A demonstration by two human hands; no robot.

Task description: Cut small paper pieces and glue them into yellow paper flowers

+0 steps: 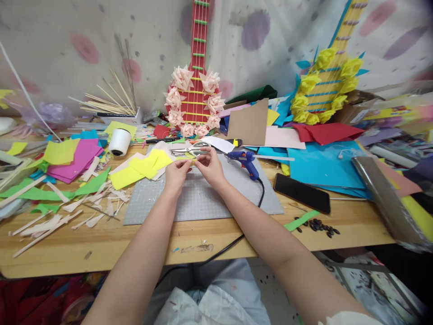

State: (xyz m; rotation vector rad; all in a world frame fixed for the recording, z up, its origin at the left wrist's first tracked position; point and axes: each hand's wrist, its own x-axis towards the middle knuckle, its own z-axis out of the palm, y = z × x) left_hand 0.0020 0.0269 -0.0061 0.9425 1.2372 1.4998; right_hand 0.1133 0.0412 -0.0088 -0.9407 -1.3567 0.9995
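**Small yellow piece pinched between both hands above the cutting mat**

Head view: A small yellow paper piece [193,162] is held between the two hands at the far edge of the grey cutting mat [203,201], just in front of the scissors [191,150]. The left hand [176,174] is raised slightly off the mat, its fingertips pressed together on the left end of the piece. The right hand [211,166] is set close against it, thumb and forefinger pinched on the right end; the two grips nearly touch. Both forearms are stretched forward from the near edge of the wooden surface [101,253] and converge over the mat.

Open room is found mainly on the near half of the mat and on the bare strip of the surface along the front edge. To the left, the space is crowded by yellow paper sheets [145,167], green scraps [50,194] and pale paper strips [54,223]. To the right, a blue glue gun [245,161] lies on the mat's far corner, its black cord [261,194] trailing off the front edge. A black phone [301,193] lies just beyond the mat's right edge, with dark seeds [318,225] near it. A red paper guitar [196,72] is propped at the back.
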